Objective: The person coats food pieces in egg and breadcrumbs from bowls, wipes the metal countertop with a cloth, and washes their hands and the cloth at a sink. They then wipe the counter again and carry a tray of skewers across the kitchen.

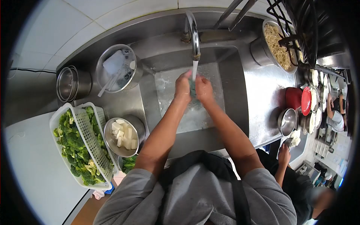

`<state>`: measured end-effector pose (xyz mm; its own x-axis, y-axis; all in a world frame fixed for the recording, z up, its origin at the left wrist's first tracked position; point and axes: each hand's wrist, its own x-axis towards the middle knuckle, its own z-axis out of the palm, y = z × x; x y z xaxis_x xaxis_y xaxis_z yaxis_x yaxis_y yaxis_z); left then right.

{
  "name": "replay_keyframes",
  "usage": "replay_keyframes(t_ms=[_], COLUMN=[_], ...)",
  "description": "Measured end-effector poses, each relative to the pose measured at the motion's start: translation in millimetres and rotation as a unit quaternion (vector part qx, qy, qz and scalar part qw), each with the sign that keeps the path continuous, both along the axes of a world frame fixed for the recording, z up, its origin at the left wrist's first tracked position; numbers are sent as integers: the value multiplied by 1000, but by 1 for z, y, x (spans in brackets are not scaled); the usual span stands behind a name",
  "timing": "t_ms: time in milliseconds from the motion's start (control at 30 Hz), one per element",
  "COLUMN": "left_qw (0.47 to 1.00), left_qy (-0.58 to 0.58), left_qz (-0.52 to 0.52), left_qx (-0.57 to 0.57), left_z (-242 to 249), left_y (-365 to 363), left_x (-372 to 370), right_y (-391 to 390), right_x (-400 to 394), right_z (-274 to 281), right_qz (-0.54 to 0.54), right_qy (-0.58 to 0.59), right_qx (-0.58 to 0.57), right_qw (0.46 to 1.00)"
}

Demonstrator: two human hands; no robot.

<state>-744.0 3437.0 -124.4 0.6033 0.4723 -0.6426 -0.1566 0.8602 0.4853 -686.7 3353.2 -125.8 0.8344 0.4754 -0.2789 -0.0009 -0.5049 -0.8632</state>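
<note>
Over the steel sink (236, 108), my left hand (182, 87) and my right hand (204, 90) are close together beneath the tap (195, 39). Water (194, 69) runs from the spout onto them. Between my hands is a soft, dark green thing (193, 89) that looks like a scouring pad. Fingers of both hands are curled around it, and much of it is hidden. Water and some foam lie on the sink floor below.
Left of the sink stand a bowl (135, 77) of soapy water, a pot (139, 129) of white chunks and a white basket (88, 148) of broccoli. On the right are a tub (258, 52) of shredded food, a steel bowl (287, 122) and a co-worker's hand (284, 154).
</note>
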Motion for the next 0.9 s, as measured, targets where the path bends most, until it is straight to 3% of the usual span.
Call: replay_keyframes(t_ms=[33,133,233,300,367,467,567,600,733,833,900], left_qw=[996,988,978,976,968,974,960,964,977,977,986], left_qy=[-54,-51,157,98,42,-84,-126,-120,-57,47,-17], left_qz=[26,82,68,18,-20,-51,-134,-134,-123,-146,-145], left_qx=[-69,-119,-122,-194,-248,-203,-210,-196,-164,-147,-85], left_z=[-1,-8,30,14,-43,-35,-44,-5,-3,-37,-43], left_y=[5,21,21,10,-9,-17,-17,-22,-26,-16,-7], left_x=[-2,-22,-40,-41,-31,-20,-33,-40,-50,-54,-72], right_y=[4,-8,-8,-3,1,-11,-34,-42,-56,-61,-62], right_x=[3,20,29,23,14,-11,-42,-55,-72,-69,-48], right_z=[17,70,54,34,31,39,72,79,91,105,121], right_qz=[-45,9,137,207,226,212,245,255,265,300,293], right_qy=[48,-66,-166,-225,-255,-262,-275,-280,-220,-177,-99], right_qx=[0,-99,-86,-90,-72,-26,-6,0,24,84,89], right_qw=[998,993,973,948,937,941,930,925,938,934,947])
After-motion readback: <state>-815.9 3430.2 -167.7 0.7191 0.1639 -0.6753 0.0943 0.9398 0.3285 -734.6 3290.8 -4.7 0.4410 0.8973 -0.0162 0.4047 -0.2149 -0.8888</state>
